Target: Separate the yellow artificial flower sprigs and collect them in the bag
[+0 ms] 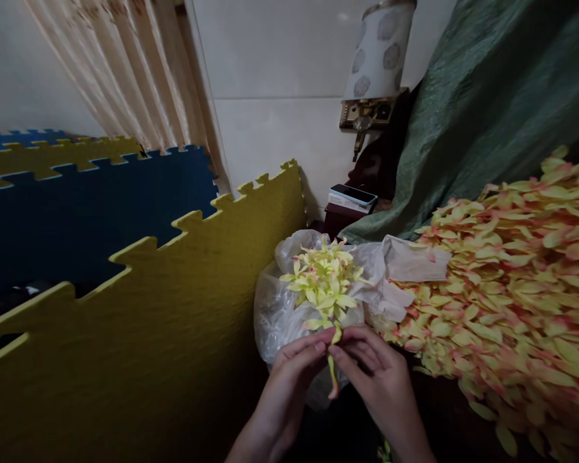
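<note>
Yellow foam mats (pixel 174 308) at left, heaped loose petals (pixel 511 276) at right. Between, above a plastic bag (pixel 273 318), flower cluster (pixel 325 286) pinched at the stem (pixel 332 373) by closed fingertips of left hand (pixel 294 370) and right hand (pixel 379 370). Hold low and light, cluster upright.

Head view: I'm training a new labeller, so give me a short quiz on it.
1. True or false: the left hand and the right hand both pinch the yellow-green artificial flower sprig.
2. The heap of yellow-pink fabric petals lies: A) left of the hands, B) right of them, C) between them.
3. Fill in: the crinkled clear bag behind the sprig is made of ____.
Key: 1 true; 2 B; 3 plastic.
</note>
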Tool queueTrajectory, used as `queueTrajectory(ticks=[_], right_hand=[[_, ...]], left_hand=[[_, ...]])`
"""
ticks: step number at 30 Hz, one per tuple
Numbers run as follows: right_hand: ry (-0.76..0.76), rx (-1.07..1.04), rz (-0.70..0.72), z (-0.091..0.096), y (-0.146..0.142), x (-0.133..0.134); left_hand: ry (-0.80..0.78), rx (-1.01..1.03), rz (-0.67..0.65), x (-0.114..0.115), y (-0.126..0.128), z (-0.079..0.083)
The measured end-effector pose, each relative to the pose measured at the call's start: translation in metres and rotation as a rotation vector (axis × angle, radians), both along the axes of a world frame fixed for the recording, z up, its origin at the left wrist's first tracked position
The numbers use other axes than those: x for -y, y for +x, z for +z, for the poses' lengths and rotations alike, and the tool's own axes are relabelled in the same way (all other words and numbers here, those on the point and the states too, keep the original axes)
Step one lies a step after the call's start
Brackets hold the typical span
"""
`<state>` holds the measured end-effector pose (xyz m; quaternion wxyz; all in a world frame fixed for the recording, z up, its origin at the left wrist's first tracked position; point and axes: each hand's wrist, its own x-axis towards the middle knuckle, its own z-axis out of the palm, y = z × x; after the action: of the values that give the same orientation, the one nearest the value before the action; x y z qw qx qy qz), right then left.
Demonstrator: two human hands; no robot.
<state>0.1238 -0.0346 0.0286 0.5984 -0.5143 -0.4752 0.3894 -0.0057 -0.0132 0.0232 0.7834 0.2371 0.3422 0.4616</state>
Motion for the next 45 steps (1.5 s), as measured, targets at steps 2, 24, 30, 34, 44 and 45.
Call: queueTrajectory(ticks=[2,24,30,34,44,45], right_hand=[[-0.038,-0.079,-0.036,-0.005,0.002,0.005],[0.248,0.16,-0.261,-0.008,0.011,0.044],[0.47,0.656,-0.213,-0.001,0.013,0.049],[0.33,0.492,-0.164,0.003,0.018,0.05],[0.018,0.11,-0.044,0.0,0.024,0.048],[0.01,0.097,-0.039,0.0,0.024,0.048]], left_hand=[[0.087,-0.093,-0.001,0.003,0.0,0.0],[0.325,-0.235,0.035,0.019,0.004,-0.002],[0.414,-0.17,-0.058,0.025,0.008,-0.001],[0.416,-0.248,-0.116,0.022,0.009,-0.007],[0.391,-0.266,-0.217,0.016,0.005,-0.014],[0.394,-0.263,-0.221,0.016,0.005,-0.014]])
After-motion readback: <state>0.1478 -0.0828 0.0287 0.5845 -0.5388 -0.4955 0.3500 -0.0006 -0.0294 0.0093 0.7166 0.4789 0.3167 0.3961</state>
